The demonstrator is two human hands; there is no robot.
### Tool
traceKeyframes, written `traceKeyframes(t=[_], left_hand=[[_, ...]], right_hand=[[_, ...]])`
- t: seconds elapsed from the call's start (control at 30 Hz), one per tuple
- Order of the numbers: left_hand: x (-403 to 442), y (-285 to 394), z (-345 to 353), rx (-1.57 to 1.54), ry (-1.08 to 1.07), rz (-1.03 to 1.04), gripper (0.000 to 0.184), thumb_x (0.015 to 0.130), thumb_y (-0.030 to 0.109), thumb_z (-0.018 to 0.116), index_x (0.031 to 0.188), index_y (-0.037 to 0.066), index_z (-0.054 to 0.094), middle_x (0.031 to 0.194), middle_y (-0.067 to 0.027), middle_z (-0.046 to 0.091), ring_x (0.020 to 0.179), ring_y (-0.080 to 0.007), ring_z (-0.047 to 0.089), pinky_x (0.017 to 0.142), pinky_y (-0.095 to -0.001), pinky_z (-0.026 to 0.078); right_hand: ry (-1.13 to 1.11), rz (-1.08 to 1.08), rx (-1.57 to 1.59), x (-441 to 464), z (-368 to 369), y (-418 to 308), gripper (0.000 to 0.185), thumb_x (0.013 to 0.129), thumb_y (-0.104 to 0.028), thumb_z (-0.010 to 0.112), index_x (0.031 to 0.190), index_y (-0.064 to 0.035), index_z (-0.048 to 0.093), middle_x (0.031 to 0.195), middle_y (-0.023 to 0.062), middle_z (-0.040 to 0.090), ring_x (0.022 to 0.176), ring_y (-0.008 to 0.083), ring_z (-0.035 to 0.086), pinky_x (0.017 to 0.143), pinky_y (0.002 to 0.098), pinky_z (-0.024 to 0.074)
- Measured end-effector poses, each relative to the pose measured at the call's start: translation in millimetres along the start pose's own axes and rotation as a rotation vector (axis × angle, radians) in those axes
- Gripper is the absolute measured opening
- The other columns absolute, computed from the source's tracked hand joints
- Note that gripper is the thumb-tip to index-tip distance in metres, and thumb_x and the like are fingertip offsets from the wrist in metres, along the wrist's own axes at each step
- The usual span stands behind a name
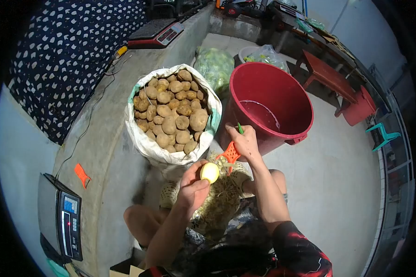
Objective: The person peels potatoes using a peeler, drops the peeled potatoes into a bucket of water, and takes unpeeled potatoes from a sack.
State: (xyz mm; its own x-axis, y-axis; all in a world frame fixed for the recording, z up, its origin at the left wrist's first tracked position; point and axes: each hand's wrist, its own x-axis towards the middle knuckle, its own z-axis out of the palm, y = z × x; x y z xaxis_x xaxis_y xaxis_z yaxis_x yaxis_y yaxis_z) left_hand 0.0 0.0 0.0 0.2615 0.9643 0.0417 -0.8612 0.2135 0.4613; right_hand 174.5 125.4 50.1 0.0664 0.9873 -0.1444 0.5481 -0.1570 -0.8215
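My left hand (192, 184) is closed around a peeled, pale yellow potato (210, 172), held up with its bare side showing. To its right, my right hand (243, 141) grips an orange peeler (230, 153) whose head hangs down near the potato, apart from it. A small green tip (240, 128) pokes out above the right fist; what it belongs to is hidden. Potato peelings (219, 198) lie in a heap below, between the legs and the shoes. In front stands a white sack (141, 138) full of unpeeled potatoes (168, 124).
A large red tub (249, 124) stands right of the sack, with a bag of green produce (213, 64) behind. Another orange peeler (82, 175) lies on the concrete ledge at left, near a digital scale (70, 226). A red bench (328, 76) and green stool (382, 135) stand at right.
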Motion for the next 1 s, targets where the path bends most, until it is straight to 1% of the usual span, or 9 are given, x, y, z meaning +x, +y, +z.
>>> traceKeyframes(t=[0.07, 0.2, 0.23, 0.3, 0.37, 0.47, 0.7, 0.83, 1.0], left_hand=[[0, -4, 6, 0.158, 0.086, 0.077, 0.052, 0.074, -0.005, 0.063, 0.123, 0.0, 0.045, 0.113, -0.0113, 0.056, 0.109, -0.021, 0.052, 0.098, -0.0326, 0.038], [-8, -32, 21, 0.088, 0.102, 0.096, 0.05, 0.075, -0.008, 0.061, 0.121, 0.001, 0.045, 0.11, -0.0107, 0.056, 0.107, -0.0193, 0.053, 0.095, -0.0313, 0.041], [-7, -30, 16, 0.015, 0.06, 0.066, 0.049, 0.075, -0.01, 0.061, 0.121, 0.001, 0.045, 0.109, -0.0102, 0.055, 0.106, -0.0187, 0.053, 0.093, -0.0304, 0.041], [-5, -27, 15, -0.053, 0.012, 0.035, 0.049, 0.076, -0.011, 0.06, 0.12, 0.001, 0.045, 0.108, -0.0098, 0.055, 0.105, -0.0181, 0.053, 0.092, -0.0295, 0.042], [-5, -26, 18, -0.026, 0.096, 0.067, 0.048, 0.075, -0.011, 0.061, 0.119, 0.001, 0.045, 0.108, -0.0091, 0.054, 0.102, -0.0185, 0.054, 0.091, -0.0295, 0.042], [-4, -21, 24, 0.07, 0.137, 0.121, 0.049, 0.075, -0.012, 0.06, 0.119, 0.001, 0.045, 0.108, -0.0092, 0.053, 0.102, -0.0191, 0.054, 0.092, -0.0302, 0.042], [-1, -12, 11, -0.049, 0.052, 0.09, 0.053, 0.074, -0.015, 0.06, 0.123, 0.001, 0.044, 0.11, -0.0103, 0.054, 0.103, -0.0187, 0.055, 0.093, -0.0297, 0.043], [-2, -8, 13, 0.102, 0.085, 0.128, 0.052, 0.075, -0.013, 0.06, 0.123, 0.0, 0.045, 0.111, -0.0114, 0.056, 0.106, -0.021, 0.055, 0.096, -0.0321, 0.042], [-1, -5, 2, -0.05, 0.067, 0.057, 0.048, 0.078, -0.011, 0.06, 0.123, -0.001, 0.046, 0.112, -0.0112, 0.057, 0.107, -0.022, 0.056, 0.098, -0.0338, 0.041]], right_hand=[[0.064, -0.259, -0.042, -11, -2, -7, 0.032, 0.077, -0.031, 0.067, 0.066, -0.0003, 0.067, 0.067, 0.0214, 0.06, 0.071, 0.0334, 0.059, 0.07, 0.0475, 0.0423], [0.27, -0.526, -0.379, -19, -23, 16, 0.036, 0.078, -0.031, 0.066, 0.068, 0.0028, 0.065, 0.063, 0.0202, 0.058, 0.061, 0.0371, 0.056, 0.059, 0.0453, 0.0419], [0.279, -0.527, -0.375, -9, -21, 22, 0.036, 0.078, -0.031, 0.066, 0.068, 0.0028, 0.065, 0.063, 0.0202, 0.058, 0.061, 0.0371, 0.056, 0.059, 0.0453, 0.0419], [0.078, -0.047, -0.081, 3, -21, 22, 0.034, 0.077, -0.03, 0.067, 0.068, 0.0033, 0.064, 0.063, 0.0208, 0.055, 0.061, 0.0372, 0.056, 0.06, 0.0451, 0.0417], [0.03, -0.047, 0.017, -4, -21, 16, 0.032, 0.076, -0.029, 0.067, 0.069, 0.0029, 0.065, 0.063, 0.0217, 0.053, 0.061, 0.0373, 0.055, 0.06, 0.0452, 0.0415], [0.15, -0.398, -0.213, -26, -16, -7, 0.033, 0.077, -0.029, 0.066, 0.068, 0.0026, 0.063, 0.064, 0.0225, 0.053, 0.063, 0.0392, 0.055, 0.061, 0.0463, 0.0417], [0.112, -0.195, 0.027, -3, -3, 5, 0.039, 0.079, -0.03, 0.065, 0.065, 0.0062, 0.059, 0.059, 0.0264, 0.054, 0.057, 0.0407, 0.057, 0.055, 0.0441, 0.0434], [0.299, -0.594, -0.239, -18, 1, -7, 0.037, 0.079, -0.029, 0.066, 0.065, 0.0053, 0.059, 0.06, 0.0265, 0.054, 0.057, 0.0414, 0.057, 0.055, 0.0446, 0.0428], [0.119, -0.12, -0.007, 8, 6, 9, 0.032, 0.078, -0.026, 0.066, 0.068, 0.0038, 0.063, 0.059, 0.0261, 0.053, 0.062, 0.0395, 0.056, 0.06, 0.0444, 0.0413]])
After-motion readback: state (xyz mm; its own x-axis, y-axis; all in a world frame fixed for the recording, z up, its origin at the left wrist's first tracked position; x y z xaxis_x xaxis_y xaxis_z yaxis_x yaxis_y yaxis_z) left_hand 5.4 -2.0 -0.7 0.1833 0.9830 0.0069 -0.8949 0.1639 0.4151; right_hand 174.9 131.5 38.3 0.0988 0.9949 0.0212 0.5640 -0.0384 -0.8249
